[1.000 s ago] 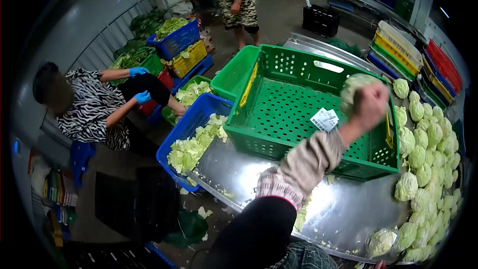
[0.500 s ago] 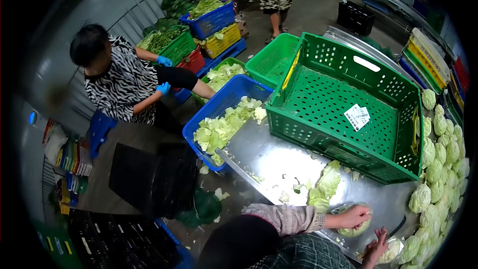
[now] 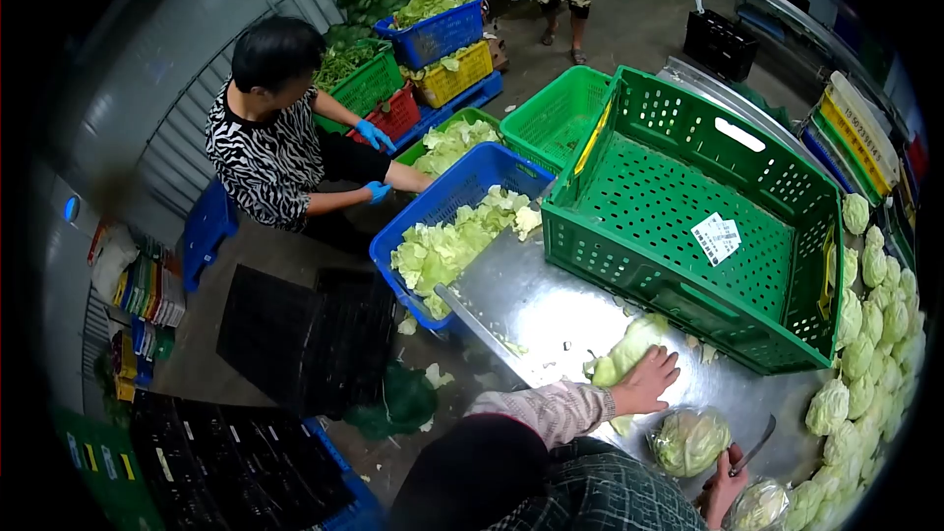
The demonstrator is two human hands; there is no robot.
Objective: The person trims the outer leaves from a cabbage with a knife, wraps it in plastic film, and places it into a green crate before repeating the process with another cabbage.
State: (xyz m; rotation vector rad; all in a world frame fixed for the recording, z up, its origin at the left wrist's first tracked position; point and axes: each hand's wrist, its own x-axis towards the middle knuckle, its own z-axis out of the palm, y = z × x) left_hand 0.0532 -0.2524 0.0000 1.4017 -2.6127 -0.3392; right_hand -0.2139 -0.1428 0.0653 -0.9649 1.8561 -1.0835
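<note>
Steel surface (image 3: 531,310) carried the work, shiny, w/ small leaf bits on it. Left hand (image 3: 644,381) lay flat on it, palm down, fingers spread & gripping nothing, on top of loose cabbage leaves (image 3: 627,346) just in front of the big green crate (image 3: 639,206). Right hand (image 3: 726,488) was at the bottom edge of view, clenched on a knife (image 3: 757,442), blade pointing up & away from the body. Between the two hands lay a wrapped cabbage (image 3: 690,440) in clear film, nr. the left hand; if it touched, I could not tell. Second wrapped cabbage (image 3: 759,505) sat just beside the right hand, partly cut by the picture edge. Green crate had a white label (image 3: 717,237) inside. Pile of bare cabbage heads (image 3: 865,334) ran along the right side of the surface. Blue crate (image 3: 438,199) w/ cut leaves stood at the surface's left end. Behind it a person in a zebra-pattern top (image 3: 265,152) bent low, blue gloves (image 3: 374,134) on.
</note>
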